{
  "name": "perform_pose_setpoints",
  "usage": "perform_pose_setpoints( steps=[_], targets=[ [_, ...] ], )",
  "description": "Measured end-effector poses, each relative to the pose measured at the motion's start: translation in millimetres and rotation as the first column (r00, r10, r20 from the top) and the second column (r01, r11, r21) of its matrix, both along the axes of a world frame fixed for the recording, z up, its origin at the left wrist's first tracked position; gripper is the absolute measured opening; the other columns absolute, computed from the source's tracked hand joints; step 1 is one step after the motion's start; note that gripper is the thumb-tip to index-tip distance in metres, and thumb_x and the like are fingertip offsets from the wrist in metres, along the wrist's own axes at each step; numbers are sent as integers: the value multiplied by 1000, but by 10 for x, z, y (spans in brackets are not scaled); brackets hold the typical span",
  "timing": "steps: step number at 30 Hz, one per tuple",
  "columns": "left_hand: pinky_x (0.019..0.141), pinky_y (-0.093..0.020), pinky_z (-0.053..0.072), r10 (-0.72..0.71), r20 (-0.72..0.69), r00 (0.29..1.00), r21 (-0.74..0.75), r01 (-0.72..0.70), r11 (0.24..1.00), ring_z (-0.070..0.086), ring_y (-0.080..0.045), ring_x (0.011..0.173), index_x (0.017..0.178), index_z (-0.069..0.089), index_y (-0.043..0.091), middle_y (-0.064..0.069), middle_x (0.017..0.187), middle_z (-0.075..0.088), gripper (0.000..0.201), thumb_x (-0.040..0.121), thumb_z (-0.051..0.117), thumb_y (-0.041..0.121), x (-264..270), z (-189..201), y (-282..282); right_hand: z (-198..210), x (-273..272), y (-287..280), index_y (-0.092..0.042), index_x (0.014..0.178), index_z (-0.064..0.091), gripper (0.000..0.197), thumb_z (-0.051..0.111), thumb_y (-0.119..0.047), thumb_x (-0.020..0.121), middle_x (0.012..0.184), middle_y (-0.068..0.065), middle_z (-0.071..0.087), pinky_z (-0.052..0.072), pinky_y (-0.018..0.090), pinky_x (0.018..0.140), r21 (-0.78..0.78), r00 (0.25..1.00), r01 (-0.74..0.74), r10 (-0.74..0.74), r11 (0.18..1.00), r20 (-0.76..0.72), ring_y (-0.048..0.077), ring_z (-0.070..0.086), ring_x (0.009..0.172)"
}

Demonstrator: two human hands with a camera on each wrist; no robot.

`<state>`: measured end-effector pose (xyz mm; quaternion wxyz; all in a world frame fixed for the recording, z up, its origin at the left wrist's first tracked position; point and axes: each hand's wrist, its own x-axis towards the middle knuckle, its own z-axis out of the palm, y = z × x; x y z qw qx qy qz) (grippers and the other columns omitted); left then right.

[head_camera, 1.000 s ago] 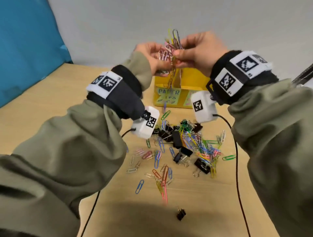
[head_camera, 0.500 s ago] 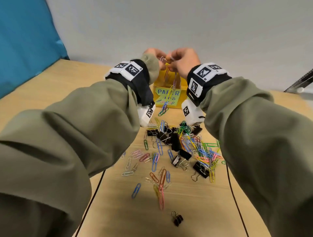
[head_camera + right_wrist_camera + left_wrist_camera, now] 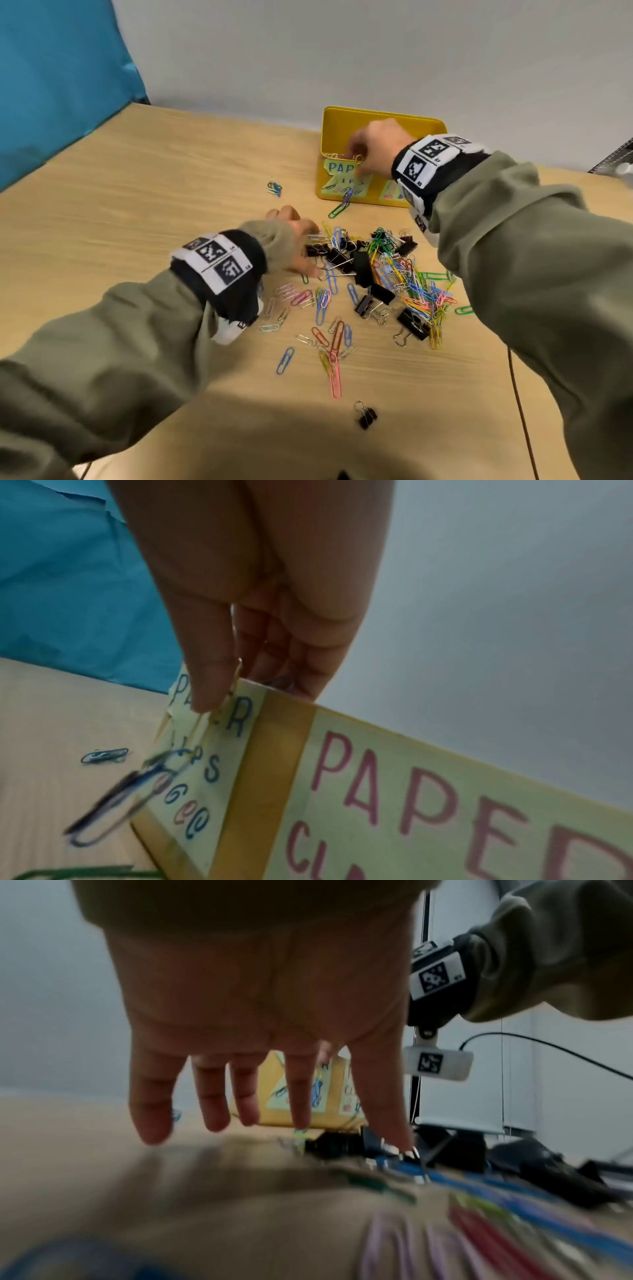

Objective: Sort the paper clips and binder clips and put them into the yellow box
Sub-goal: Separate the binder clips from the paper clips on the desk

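My right hand (image 3: 373,150) pinches a chain of paper clips (image 3: 192,750) at the front rim of the yellow box (image 3: 383,120) near the table's far edge. My left hand (image 3: 298,246), grip loose and empty, reaches the mixed clip pile (image 3: 387,274) mid-table.

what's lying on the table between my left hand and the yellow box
In the head view, a green paper clip lies on the table between the left hand and the yellow box, near the box's front.
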<state>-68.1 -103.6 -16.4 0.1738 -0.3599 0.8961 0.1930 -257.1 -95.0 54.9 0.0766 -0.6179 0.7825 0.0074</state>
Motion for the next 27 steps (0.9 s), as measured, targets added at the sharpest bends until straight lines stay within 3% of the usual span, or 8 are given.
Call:
perform_pose_setpoints(
  steps=[5,7,10,13,17,20,24,27],
  targets=[
    [112,-56,21,66,-2,998,-80,-66,995,8,-33,144,147,12,37,-6,158,-2,108,57,58,76,15,46,-166,185,-71,-24,-11,103,70,21,66,-10,83,92,9,67,47,23,61,-201,976,92,-48,975,212,3,65,63],
    [112,-57,23,77,60,995,-94,-71,993,6,-34,145,149,8,30,-8,159,-6,108,61,48,80,-21,84,-309,256,-94,-62,-11,102,70,20,63,-8,84,84,5,64,53,26,64,-325,938,199,-84,924,336,-1,61,50],
    [98,-48,45,75,167,983,-132,-53,990,39,-34,133,146,24,17,-13,155,22,114,59,27,90,-92,110,-409,276,-69,-86,-14,109,68,25,56,-7,87,96,4,65,51,27,87,-438,939,268,-130,858,318,16,64,88],
    [92,-38,50,11,204,979,-121,14,993,55,-30,119,140,35,13,-12,147,40,127,46,13,96,-107,87,-346,151,-13,-67,-19,127,57,39,55,-10,89,132,7,56,43,28,97,-294,972,208,-162,933,172,25,53,122],
    [107,-45,38,-159,153,975,-46,167,985,38,-31,135,148,21,18,-7,158,15,95,74,33,77,-73,-16,-22,-38,159,77,-18,120,60,33,52,-9,89,128,10,51,45,37,96,-345,991,127,-108,930,75,28,49,120],
    [108,-44,37,-149,90,985,9,149,989,44,-27,130,141,36,18,-6,149,38,90,69,47,72,-3,-74,90,-188,354,261,-14,106,64,25,47,-12,89,112,9,60,47,32,81,-350,999,-28,39,936,25,27,58,104],
    [92,-38,49,-38,-56,998,18,39,999,58,-23,104,118,51,20,-4,121,59,58,70,70,48,81,-6,23,-401,424,436,-18,119,61,33,44,-11,92,125,8,61,49,34,94,58,992,-107,102,993,76,24,58,114],
    [104,-46,42,-97,-1,995,-38,97,995,45,-30,126,142,28,24,-7,148,33,94,64,71,56,132,5,47,-518,303,576,-22,142,40,49,37,-6,95,147,5,44,37,39,109,330,999,-44,48,943,-4,25,43,133]
  ],
)
